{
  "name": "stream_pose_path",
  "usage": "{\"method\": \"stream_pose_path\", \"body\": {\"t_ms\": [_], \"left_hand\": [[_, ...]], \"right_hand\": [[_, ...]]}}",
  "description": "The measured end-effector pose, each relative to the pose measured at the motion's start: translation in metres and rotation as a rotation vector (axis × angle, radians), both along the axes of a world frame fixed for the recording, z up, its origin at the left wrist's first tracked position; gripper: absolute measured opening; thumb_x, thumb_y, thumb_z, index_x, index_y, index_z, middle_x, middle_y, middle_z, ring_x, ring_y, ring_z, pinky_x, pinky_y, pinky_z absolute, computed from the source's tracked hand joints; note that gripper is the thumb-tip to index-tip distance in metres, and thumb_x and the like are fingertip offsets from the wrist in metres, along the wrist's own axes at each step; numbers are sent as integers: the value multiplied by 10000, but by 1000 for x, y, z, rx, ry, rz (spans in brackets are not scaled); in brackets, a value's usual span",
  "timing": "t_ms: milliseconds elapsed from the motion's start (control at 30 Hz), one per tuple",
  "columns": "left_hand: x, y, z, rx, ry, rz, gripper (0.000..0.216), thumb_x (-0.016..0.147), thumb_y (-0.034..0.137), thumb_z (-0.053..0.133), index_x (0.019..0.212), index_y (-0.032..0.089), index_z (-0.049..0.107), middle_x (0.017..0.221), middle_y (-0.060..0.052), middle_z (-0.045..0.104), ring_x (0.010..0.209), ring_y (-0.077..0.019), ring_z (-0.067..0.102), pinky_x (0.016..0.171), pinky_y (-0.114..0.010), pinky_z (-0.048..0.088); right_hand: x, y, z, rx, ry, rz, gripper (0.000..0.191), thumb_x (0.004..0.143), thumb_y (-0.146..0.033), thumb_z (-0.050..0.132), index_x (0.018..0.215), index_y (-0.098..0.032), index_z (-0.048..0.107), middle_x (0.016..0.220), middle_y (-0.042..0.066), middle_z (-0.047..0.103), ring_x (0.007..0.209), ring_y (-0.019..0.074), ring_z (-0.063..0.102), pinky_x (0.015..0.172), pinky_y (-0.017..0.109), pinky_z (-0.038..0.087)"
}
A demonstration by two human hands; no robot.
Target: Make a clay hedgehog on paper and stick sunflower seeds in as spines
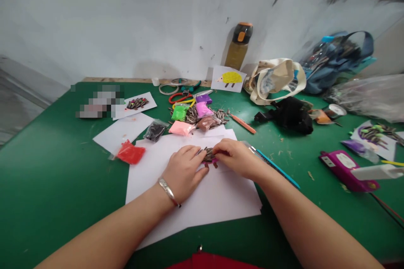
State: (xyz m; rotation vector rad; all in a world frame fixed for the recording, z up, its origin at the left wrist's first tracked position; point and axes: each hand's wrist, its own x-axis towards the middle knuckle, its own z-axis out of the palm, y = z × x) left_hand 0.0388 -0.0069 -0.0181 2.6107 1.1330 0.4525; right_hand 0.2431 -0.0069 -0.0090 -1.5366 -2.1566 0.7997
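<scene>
My left hand (184,171) lies on a white sheet of paper (217,201), fingers bent and pressed against a small purple clay shape studded with sunflower seeds (208,155). A silver bracelet circles that wrist. My right hand (237,157) touches the same shape from the right, its fingers curled in a pinch at the seeds. Whether a single seed sits between those fingertips is too small to tell. Both forearms reach in from the bottom edge over the green table (63,201).
Behind the paper lie bags of coloured clay (180,112), loose sunflower seeds (192,114), a red clay bag (130,152), scissors (180,97), an orange pencil (243,124) and a hedgehog picture (229,78). A bottle (239,45), tote bag (277,77) and purple device (347,168) stand right.
</scene>
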Motion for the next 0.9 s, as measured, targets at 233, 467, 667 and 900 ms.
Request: {"method": "stream_pose_path", "body": {"t_ms": [233, 467, 667, 900], "left_hand": [[1, -3, 1, 12, 30, 10, 349, 843, 307, 560, 1175, 201, 574, 1206, -93, 590, 1148, -272, 505, 946, -453, 459], [1, -3, 0, 15, 42, 8, 346, 852, 316, 556, 1179, 205, 581, 1220, -93, 585, 1157, -277, 500, 950, -461, 455], [0, -4, -1, 20, 44, 3, 351, 855, 306, 552, 1187, 196, 581, 1220, -96, 585, 1162, -275, 491, 956, -459, 452], [0, -4, -2, 25, 49, -1, 359, 859, 308, 554, 1197, 190, 582, 1232, -97, 582, 1177, -279, 481, 966, -469, 446]], "right_hand": [[0, -1, 1, 45, -18, 9, 201, 824, -120, 523, 849, -217, 696, 830, 7, 646, 797, 141, 576, 731, 235, 408], [1, -1, 1, 44, -39, 20, 197, 830, -126, 521, 844, -219, 694, 823, 5, 643, 787, 140, 573, 716, 236, 404], [-5, -2, -2, 54, -44, 29, 193, 831, -109, 494, 853, -201, 663, 831, 14, 631, 801, 141, 565, 731, 233, 400], [-5, -2, -5, 57, -83, -5, 157, 846, -133, 495, 835, -191, 640, 818, 15, 622, 786, 140, 554, 707, 231, 383]]}}
